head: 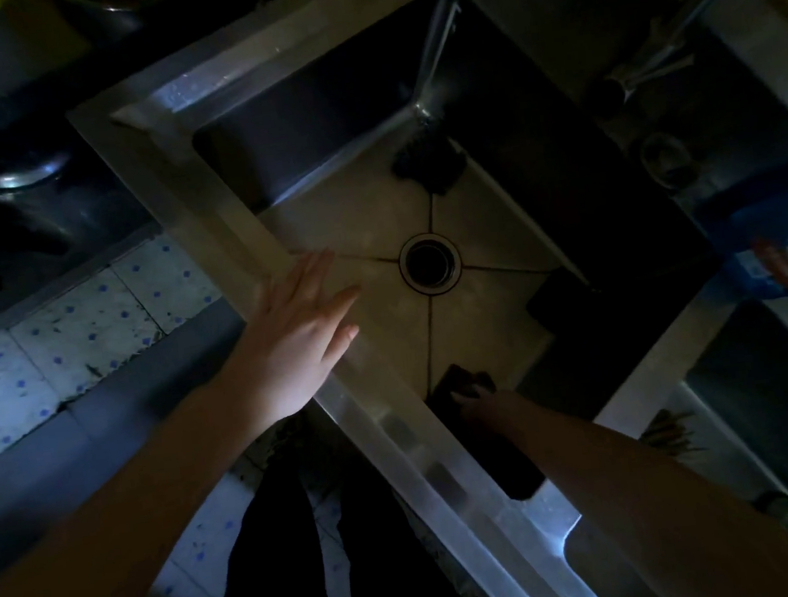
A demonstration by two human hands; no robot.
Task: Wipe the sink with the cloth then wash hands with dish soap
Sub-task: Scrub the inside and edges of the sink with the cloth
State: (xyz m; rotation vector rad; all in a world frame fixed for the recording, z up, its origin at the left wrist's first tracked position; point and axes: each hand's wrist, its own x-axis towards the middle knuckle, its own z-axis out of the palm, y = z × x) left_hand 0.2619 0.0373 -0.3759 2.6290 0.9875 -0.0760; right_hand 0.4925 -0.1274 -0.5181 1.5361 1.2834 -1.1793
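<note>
A: Cloth, location?
B: Dark cloth [461, 381] on the sink floor against the near wall, directly under the fingertips of the right hand [483, 403]. Hand and cloth are touching.

A: Grip on it?
B: Too dim. Cannot tell whether the fingers curl round the cloth or lie flat on it. The forearm reaches down over the rim into the basin.

A: Left hand?
B: Left hand [294, 338] flat, fingers straight and slightly spread, holding nothing. It sits over a corner of the sink [451, 487] rim, fingertips out over the basin floor. Contact with the steel cannot be resolved. The two hands are well apart.

A: Inside the basin, beyond the hands?
B: Drain [429, 261] just ahead of the left fingertips, with floor creases running out from it. Beyond the drain, in the far corner, a dark scrubber-like object [429, 163]; identity unclear.

A: Further out?
B: Beyond the right hand and to its right, a blue container [786, 257] with a red-orange label; text unreadable. Faucet [692, 9] beyond that. Left of the left hand, floor tiles [70, 332] with blue dots, and a metal pot [24, 176] beyond them. Between the forearms, the person's dark trousers [287, 552].
</note>
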